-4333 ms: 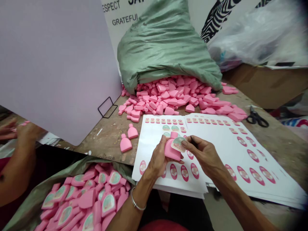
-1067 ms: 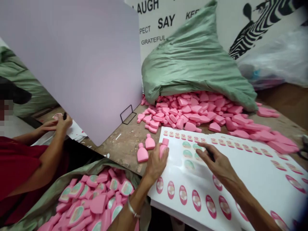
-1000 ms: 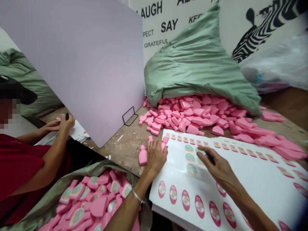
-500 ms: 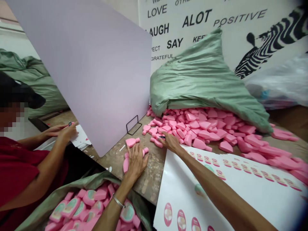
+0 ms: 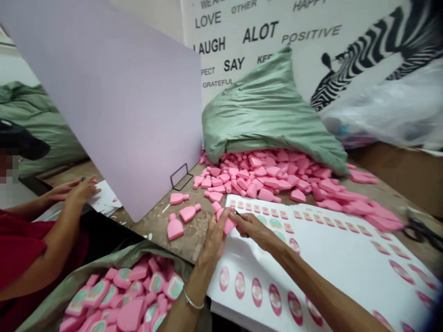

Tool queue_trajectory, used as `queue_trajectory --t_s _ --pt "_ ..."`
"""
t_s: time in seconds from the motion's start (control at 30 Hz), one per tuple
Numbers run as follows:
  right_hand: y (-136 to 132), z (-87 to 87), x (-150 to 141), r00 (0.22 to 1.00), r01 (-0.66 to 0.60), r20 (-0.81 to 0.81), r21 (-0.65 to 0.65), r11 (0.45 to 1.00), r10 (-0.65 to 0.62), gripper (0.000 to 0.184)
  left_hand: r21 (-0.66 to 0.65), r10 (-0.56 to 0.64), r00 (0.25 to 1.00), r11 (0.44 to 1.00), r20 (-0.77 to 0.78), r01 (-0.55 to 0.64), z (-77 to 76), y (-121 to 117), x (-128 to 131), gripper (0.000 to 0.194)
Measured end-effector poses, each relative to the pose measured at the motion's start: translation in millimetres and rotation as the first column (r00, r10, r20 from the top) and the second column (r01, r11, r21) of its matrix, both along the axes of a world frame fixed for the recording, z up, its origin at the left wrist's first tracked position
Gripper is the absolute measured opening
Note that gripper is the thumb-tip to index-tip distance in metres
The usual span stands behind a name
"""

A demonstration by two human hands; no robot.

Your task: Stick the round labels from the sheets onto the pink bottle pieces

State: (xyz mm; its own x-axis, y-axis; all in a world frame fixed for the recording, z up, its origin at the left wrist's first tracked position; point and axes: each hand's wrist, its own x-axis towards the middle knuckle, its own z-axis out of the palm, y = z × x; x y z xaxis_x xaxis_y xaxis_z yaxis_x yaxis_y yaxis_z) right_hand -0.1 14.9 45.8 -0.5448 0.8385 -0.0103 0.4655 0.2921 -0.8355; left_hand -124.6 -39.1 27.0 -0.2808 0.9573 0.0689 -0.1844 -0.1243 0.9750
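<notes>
My left hand (image 5: 214,242) is shut on a pink bottle-shaped piece (image 5: 225,222), holding it over the edge of a white label sheet (image 5: 321,244). My right hand (image 5: 252,229) is next to it, with its fingertips at the piece and a small black tool (image 5: 238,213) pinched in them. Three more pink pieces lie bare on the wooden table (image 5: 152,221), left of the sheet; one of them (image 5: 175,229) is the nearest to the bag. The sheet carries rows of printed labels, some peeled away.
A spilled heap of pink pieces (image 5: 263,177) pours from a green sack (image 5: 266,115). A lilac board (image 5: 104,106) in a wire stand (image 5: 180,177) divides me from a co-worker's hands (image 5: 81,191). Labelled pieces fill an open bag (image 5: 124,295) at the front. Scissors (image 5: 418,229) lie far right.
My left hand has moved right from the loose pieces and now holds one at the sheet's edge. My right hand has come back from the heap to that piece.
</notes>
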Motion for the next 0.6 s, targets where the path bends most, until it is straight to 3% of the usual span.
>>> queue_trajectory --t_s 0.07,0.13,0.2,0.27,0.37,0.47,0.6 --pt "-21 2.1 32 0.997 0.032 -0.068 -0.039 0.999 -0.035 0.051 -0.026 -0.029 0.988 0.999 0.152 0.033 6.2 -8 18 0.040" --pt "-32 1.3 69 0.978 0.183 -0.104 0.003 0.983 -0.182 0.045 -0.067 -0.030 0.972 0.997 0.232 0.047 9.2 -19 28 0.040" --pt "-37 -5.0 104 0.937 0.345 -0.081 0.072 0.936 -0.339 0.041 -0.112 -0.050 0.971 0.991 0.235 0.078 8.7 -30 32 0.038" --pt "-38 -15.7 128 0.925 0.381 -0.033 0.121 0.917 -0.379 0.037 -0.154 -0.087 0.968 0.980 0.237 0.126 5.9 -38 34 0.035" --pt "-34 -31.4 136 0.924 0.348 0.073 0.248 0.904 -0.375 0.029 -0.188 -0.157 0.964 0.962 0.216 0.198 1.2 -37 42 0.033" --pt "-27 -39.3 126 0.875 0.353 0.178 0.403 0.844 -0.451 0.022 -0.202 -0.225 0.961 0.946 0.161 0.255 -2.6 -25 53 0.038" --pt "-23 -43.9 116 0.868 0.325 0.200 0.465 0.824 -0.455 0.014 -0.224 -0.231 0.970 0.944 0.077 0.243 -9.6 -11 62 0.041"
